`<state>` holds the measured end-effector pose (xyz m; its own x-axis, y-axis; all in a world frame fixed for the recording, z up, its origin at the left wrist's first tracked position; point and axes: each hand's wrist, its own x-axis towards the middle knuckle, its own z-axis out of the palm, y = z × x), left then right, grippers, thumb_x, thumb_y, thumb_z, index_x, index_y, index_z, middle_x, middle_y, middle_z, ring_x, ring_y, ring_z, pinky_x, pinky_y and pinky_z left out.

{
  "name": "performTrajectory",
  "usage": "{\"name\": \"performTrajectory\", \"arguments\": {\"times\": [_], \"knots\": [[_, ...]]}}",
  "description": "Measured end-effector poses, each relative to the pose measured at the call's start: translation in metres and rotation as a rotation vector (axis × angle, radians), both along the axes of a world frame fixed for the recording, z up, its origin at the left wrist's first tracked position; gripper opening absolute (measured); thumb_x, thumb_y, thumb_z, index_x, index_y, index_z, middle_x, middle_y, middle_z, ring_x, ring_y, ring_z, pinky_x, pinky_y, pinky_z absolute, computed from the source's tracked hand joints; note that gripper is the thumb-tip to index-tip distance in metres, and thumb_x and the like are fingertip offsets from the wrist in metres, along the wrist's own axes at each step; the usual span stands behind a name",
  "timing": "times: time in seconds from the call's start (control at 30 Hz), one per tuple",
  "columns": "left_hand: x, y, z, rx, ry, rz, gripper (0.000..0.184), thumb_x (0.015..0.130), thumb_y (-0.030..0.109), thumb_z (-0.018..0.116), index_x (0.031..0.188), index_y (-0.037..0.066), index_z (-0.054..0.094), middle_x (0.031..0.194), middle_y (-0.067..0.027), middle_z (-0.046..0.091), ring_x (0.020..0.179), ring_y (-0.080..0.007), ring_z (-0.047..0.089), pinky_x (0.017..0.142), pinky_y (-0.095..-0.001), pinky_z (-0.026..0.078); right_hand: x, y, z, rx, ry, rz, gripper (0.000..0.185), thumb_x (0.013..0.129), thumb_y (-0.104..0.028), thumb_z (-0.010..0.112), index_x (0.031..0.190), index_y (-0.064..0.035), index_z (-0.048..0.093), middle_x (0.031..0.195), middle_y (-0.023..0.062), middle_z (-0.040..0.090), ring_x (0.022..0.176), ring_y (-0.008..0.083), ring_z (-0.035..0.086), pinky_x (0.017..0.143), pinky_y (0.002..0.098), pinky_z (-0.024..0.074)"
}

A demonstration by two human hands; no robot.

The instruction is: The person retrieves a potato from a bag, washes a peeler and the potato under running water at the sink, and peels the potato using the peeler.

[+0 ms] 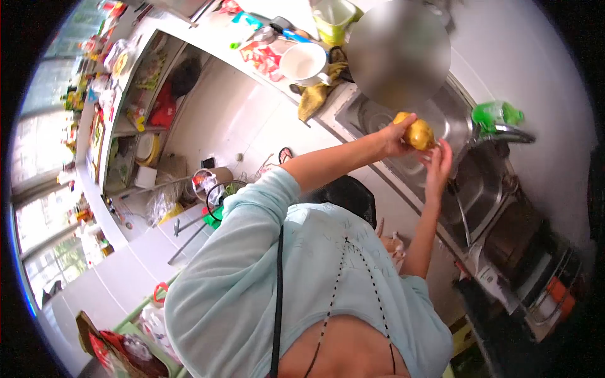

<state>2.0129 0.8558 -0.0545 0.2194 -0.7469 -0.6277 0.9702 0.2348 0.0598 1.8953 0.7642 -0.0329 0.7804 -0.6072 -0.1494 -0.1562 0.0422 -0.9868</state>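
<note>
White mug [304, 63] beside red packaging [260, 60]

Left hand [397, 140] had a yellow potato-looking thing [420, 135] over the sink [459, 118], right hand [437, 165] on it too. Green bottle [494, 114] was by the faucet [518, 133].

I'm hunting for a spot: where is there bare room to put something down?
Bare steel shows in the sink between the yellow item and green bottle; bare floor between the open shelves and white mug. Around the mug, red packaging and yellow cloth crowd it.
</note>
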Motion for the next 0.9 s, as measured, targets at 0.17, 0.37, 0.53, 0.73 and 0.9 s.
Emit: {"name": "performTrajectory", "arguments": {"times": [0.17,0.37,0.53,0.73,0.9], "knots": [[0.004,-0.010,-0.029,0.609,-0.821,-0.098,0.057,0.071,0.037,0.064,0.110,0.010,0.033,0.102,-0.0106,0.051,0.092,-0.0298,0.052,0.077,-0.0451,0.044,0.001,-0.060,-0.019,-0.915,0.709,0.197,0.027,0.083,-0.019,0.049,0.079,0.0048,0.060,0.099,0.0184,0.052,0.088,0.0307,0.052,0.076,0.0381,0.0427],[0.039,0.078,0.015,0.549,-2.044,-0.563,0.064,0.062,0.031,0.069,0.113,0.017,0.034,0.104,-0.0061,0.048,0.097,-0.0280,0.045,0.076,-0.0419,0.040,-0.002,-0.063,-0.038,-1.065,0.912,0.464,0.024,0.074,-0.006,0.060,0.096,0.0025,0.057,0.135,0.0204,0.015,0.117,0.0334,0.032,0.095,0.0389,0.0313],[0.080,0.216,0.026,0.408,-2.093,-0.375,0.059,0.061,0.019,0.068,0.111,0.013,0.039,0.104,-0.0087,0.047,0.096,-0.0300,0.042,0.081,-0.0406,0.037,0.028,-0.054,-0.054,-1.084,0.767,0.564,0.013,0.073,-0.009,0.061,0.081,0.0009,0.061,0.118,0.0197,0.044,0.111,0.0323,0.040,0.092,0.0385,0.0333],[0.118,0.455,0.045,0.908,-1.794,0.016,0.054,0.066,0.014,0.065,0.112,0.006,0.039,0.102,-0.0135,0.050,0.097,-0.0277,0.049,0.086,-0.0361,0.038,0.147,0.081,0.073,-0.884,0.644,1.107,0.022,0.068,-0.016,0.064,0.082,-0.0002,0.061,0.103,0.0179,0.055,0.088,0.0276,0.055,0.076,0.0329,0.0424],[0.094,0.628,0.026,1.204,-1.095,0.607,0.067,0.069,0.029,0.067,0.114,0.007,0.023,0.100,-0.0115,0.043,0.094,-0.0209,0.047,0.080,-0.0315,0.041,0.276,0.274,0.078,-0.961,0.479,1.355,0.028,0.074,-0.021,0.059,0.091,0.0008,0.059,0.091,0.0182,0.058,0.087,0.0322,0.054,0.077,0.0373,0.0411]]}}
